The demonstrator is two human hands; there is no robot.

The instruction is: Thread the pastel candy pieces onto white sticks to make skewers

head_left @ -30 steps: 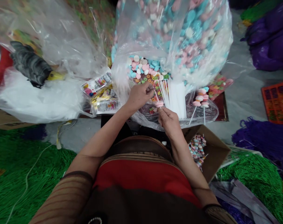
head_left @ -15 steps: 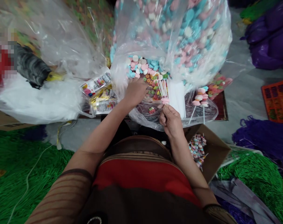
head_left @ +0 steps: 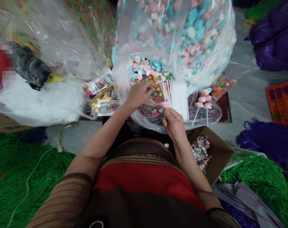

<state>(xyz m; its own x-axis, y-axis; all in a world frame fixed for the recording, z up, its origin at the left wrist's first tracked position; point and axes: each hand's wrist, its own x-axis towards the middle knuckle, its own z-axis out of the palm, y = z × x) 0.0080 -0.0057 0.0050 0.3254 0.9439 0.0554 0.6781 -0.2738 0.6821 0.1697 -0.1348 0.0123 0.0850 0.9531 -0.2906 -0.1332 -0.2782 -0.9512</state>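
My right hand (head_left: 173, 122) is closed at the lower end of a stick, with a pink candy (head_left: 166, 104) just above the fingertips. White sticks (head_left: 180, 99) lie beside and beyond it. My left hand (head_left: 140, 93) hovers over the ring-shaped gummies (head_left: 155, 84), fingers curled together; what they hold, if anything, is too small to tell. Pink, blue and white candies (head_left: 146, 67) spill from the mouth of a big clear bag (head_left: 177, 34). Two finished-looking candy skewers (head_left: 204, 98) lie on plastic to the right.
Printed packets (head_left: 106, 98) lie left of my left hand. A cardboard box (head_left: 217, 155) with wrapped skewers stands low right. Another person's dark sleeve and yellow-cuffed hand (head_left: 55, 77) are at the left. Beyond are an orange crate (head_left: 281, 103) and green strands (head_left: 258, 180).
My left hand has lifted back slightly from the candies and its fingers have turned toward my right hand. The pink candy in front of my right hand has shifted slightly left.
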